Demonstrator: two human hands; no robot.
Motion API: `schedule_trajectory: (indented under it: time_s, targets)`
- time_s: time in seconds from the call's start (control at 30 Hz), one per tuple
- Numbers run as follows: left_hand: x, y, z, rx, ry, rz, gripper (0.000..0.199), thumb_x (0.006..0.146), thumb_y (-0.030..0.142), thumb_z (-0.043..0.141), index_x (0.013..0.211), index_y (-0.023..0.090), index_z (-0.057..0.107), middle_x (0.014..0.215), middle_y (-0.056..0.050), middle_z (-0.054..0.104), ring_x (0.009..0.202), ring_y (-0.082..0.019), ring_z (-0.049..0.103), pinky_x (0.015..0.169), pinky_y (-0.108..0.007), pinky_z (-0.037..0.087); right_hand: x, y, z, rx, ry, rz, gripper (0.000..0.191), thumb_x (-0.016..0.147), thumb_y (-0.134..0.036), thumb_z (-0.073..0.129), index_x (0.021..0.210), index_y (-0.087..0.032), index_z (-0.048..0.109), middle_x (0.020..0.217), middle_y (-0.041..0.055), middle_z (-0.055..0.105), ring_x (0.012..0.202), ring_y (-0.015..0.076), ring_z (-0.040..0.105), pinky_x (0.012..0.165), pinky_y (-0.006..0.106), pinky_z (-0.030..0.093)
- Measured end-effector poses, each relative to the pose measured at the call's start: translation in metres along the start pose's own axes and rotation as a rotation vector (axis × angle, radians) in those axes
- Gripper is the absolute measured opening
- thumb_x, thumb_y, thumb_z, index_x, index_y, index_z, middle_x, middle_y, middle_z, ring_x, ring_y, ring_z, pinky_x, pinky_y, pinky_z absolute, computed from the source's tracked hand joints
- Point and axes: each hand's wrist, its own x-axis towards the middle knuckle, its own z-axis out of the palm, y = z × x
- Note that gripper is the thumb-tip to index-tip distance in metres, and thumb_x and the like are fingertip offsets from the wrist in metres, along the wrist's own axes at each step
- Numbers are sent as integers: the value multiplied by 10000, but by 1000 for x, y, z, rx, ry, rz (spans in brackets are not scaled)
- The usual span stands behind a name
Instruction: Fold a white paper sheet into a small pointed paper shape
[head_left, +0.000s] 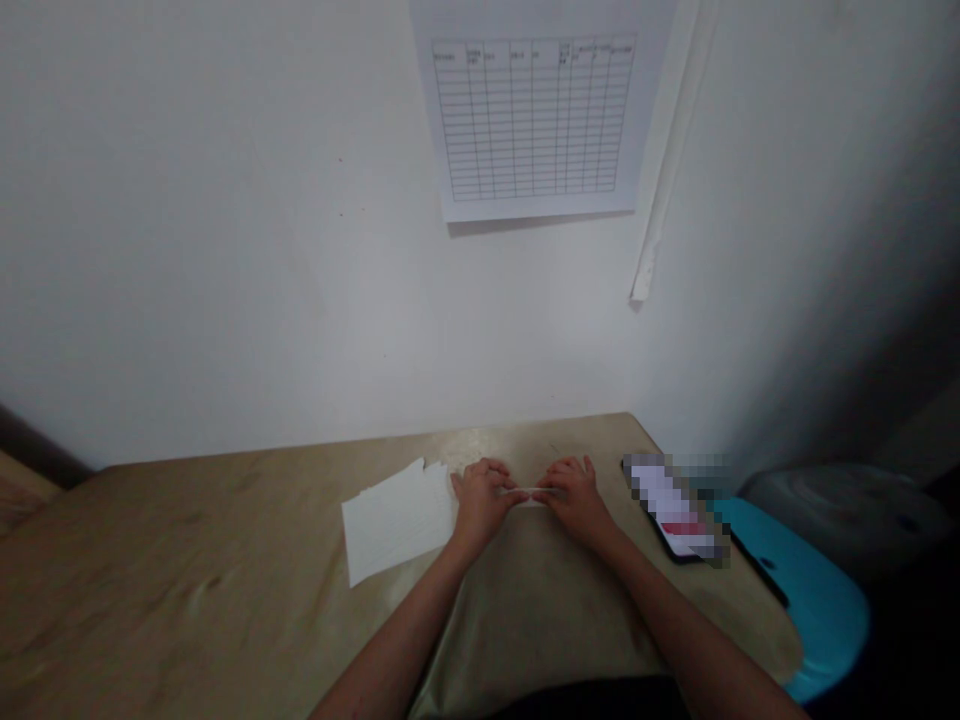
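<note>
My left hand (484, 492) and my right hand (574, 492) face each other low over the table. Between them stretches a narrow strip of folded white paper (534, 497), each end pinched by the thumb and fingers of one hand. Most of that paper is hidden behind the fingers. Just left of my left hand lies a loose stack of white paper sheets (397, 520), its edges uneven. To the right of my right hand a phone (671, 510) rests with its screen lit and partly blurred out.
A tan, wrinkled cover lies over the table (225, 570), which meets a white wall (225, 250). A printed table sheet (536, 120) hangs on the wall beside a white cable strip (671, 170). Beyond the right edge stands a turquoise plastic object (810, 590).
</note>
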Motion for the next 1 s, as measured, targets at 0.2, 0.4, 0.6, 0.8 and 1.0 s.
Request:
schedule_trajectory:
  time_s: [0.2, 0.4, 0.6, 0.8, 1.0]
  targets:
    - [2, 0, -2, -33, 16, -10, 115, 708, 347, 823, 673, 249, 774, 1037, -33, 729, 1101, -289, 609, 1050, -530, 342, 1, 1, -2, 34, 10, 33, 108, 862, -333, 675, 822, -281, 762, 959, 22, 717, 1082, 236, 570, 1164, 585, 58]
    - [4, -2, 1, -50, 26, -17, 39, 724, 280, 812, 740, 258, 784, 1092, -36, 722, 1116, -268, 616, 1035, -501, 384, 3, 6, -2, 49, 33, 50, 100, 852, -332, 686, 819, -271, 758, 954, 31, 719, 1063, 240, 580, 1157, 580, 89]
    - [3, -2, -1, -43, 30, -24, 104, 702, 326, 839, 718, 249, 771, 1126, -46, 707, 1147, -286, 605, 1043, -518, 384, 3, 7, -2, 36, 39, 47, 115, 860, -331, 669, 808, -282, 760, 953, 25, 719, 1056, 237, 584, 1154, 576, 93]
    - [3, -2, -4, -43, 26, -34, 55, 782, 322, 767, 762, 271, 778, 1159, -32, 712, 1182, -286, 581, 1074, -555, 357, 3, 8, -6, 45, 60, 68, 132, 866, -337, 648, 838, -278, 763, 969, 31, 716, 1068, 243, 575, 1155, 572, 89]
    - [3, -3, -5, -65, 48, -9, 36, 760, 256, 783, 728, 255, 766, 1204, -30, 694, 1213, -286, 555, 1096, -558, 335, 2, 11, -4, 66, 47, 80, 157, 868, -379, 641, 865, -283, 766, 962, 30, 717, 1069, 244, 573, 1152, 570, 96]
